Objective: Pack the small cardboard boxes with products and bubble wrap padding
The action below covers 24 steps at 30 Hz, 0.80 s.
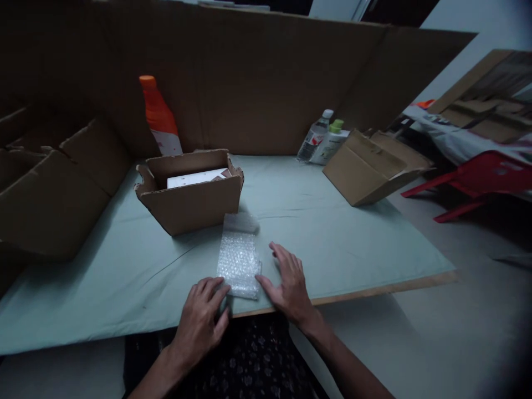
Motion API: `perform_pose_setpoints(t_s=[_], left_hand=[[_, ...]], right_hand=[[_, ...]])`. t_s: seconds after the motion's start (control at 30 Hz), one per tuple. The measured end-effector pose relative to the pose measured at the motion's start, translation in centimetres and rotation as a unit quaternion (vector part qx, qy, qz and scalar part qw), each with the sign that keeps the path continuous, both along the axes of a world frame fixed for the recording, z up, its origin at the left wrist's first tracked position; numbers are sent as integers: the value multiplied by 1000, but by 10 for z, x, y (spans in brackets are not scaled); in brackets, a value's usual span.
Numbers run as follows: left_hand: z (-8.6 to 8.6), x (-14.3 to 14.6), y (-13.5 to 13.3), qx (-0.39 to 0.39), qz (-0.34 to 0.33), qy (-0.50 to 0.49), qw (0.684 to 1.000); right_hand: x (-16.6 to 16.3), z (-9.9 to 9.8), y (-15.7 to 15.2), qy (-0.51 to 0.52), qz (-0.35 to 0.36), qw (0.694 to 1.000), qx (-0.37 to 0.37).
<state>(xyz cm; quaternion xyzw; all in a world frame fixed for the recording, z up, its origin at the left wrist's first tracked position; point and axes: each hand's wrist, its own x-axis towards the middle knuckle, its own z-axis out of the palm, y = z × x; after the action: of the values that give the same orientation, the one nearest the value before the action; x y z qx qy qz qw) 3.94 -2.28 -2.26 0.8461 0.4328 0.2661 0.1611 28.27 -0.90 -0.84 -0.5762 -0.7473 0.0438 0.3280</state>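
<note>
A flat piece of bubble wrap point(238, 256) lies on the light green cloth close to the table's front edge. Its far end reaches the front of a small open cardboard box point(195, 208). At the near left corner of the wrap, the fingertips of my left hand point(201, 311) rest on or just by it, fingers apart. My right hand point(288, 282) is at the wrap's right side, thumb tip near its edge and fingers spread above the cloth. Neither hand is closed around anything. Inside the small box sits a white boxed item point(195, 178), partly hidden by the box walls.
Large open cardboard boxes point(54, 205) stand at the left. An orange bottle point(160, 119), a clear bottle point(316, 136) and a green-capped white bottle point(332, 145) stand by the cardboard wall point(257, 88). Another cardboard box point(366, 172) sits tilted at right, near a red chair point(486, 177).
</note>
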Motion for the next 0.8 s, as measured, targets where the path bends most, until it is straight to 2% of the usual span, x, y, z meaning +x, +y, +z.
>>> perform_pose_setpoints(t_s=[0.1,0.17,0.27,0.37,0.47,0.53,0.6,0.67,0.8], left_hand=[[-2,1,6,14,1,44,999],[-1,1,8,24,9,34,999],[6,-1,6,4,4,-31,999],[9,-5,5,-63,26,-74,995],[2,-6,13,-84,82,-73,990],[-4,-2,21,-71,103,-73,989],[-8,2,28,-58,108,-74,990],[-7,5,30,-40,105,-81,990],[2,0,19,4,43,-87,995]], right_hand=[[-2,5,-14,-27,159,986,-47],[-10,3,-17,-30,202,976,-81],[-21,-5,-13,59,182,976,-104],[-22,-5,-9,140,156,969,-129],[-17,3,-11,108,128,984,-64],[-16,6,-12,53,153,986,-26],[-18,5,-13,0,177,984,-30],[-21,0,-10,-19,172,984,-43],[-21,-6,-5,79,142,981,-103]])
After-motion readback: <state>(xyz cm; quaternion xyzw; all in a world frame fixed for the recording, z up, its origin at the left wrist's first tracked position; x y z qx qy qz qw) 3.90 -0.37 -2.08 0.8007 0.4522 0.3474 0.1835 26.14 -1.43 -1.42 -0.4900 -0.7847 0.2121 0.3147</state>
